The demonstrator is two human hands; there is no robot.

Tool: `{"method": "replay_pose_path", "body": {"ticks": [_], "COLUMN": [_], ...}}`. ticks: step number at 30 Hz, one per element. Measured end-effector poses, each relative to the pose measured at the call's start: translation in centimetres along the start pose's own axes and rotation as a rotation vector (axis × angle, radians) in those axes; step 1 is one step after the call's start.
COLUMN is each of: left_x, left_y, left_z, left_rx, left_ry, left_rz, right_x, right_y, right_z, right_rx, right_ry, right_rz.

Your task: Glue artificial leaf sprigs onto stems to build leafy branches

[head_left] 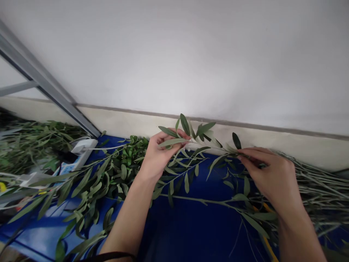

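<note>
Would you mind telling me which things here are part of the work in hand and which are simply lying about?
In hand:
- leafy sprig, held between the left hand and right hand
- long leafy branch lying on the blue surface under the hands

Lying about:
- white power strip
- pile of greenery at far left
- bare stems at right

Two bare hands hold a slender leafy green sprig above a blue table surface: the left hand pinches its leaves, the right hand grips its stem, loose green branches lying beside a white wall.
</note>
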State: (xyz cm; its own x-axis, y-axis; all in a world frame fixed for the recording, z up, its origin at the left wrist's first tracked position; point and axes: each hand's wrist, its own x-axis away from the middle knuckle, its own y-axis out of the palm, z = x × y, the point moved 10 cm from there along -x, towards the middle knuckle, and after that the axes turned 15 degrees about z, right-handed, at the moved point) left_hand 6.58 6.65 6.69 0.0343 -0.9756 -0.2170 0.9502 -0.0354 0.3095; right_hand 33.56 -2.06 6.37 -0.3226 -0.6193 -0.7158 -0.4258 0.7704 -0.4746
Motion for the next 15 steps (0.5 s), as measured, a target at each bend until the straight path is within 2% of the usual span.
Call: {"method": "replay_pose_path", "body": {"ticks": [11, 15], "left_x": [0.3, 0.4], "left_y": [0.5, 0.7], "left_z": [0.3, 0.1], "left_rx": [-0.099, -0.111], "left_ry": [0.161, 0.145], "left_rz": [-0.119, -0.137], "right_x": [-0.3, -0.4], "right_y": [-1.1, -1.8], "right_z": [0.5, 0.3], "right_rx": [0.013, 0.005], "right_ry": [0.043, 0.032], "right_rz": [0.097, 0.157]}}
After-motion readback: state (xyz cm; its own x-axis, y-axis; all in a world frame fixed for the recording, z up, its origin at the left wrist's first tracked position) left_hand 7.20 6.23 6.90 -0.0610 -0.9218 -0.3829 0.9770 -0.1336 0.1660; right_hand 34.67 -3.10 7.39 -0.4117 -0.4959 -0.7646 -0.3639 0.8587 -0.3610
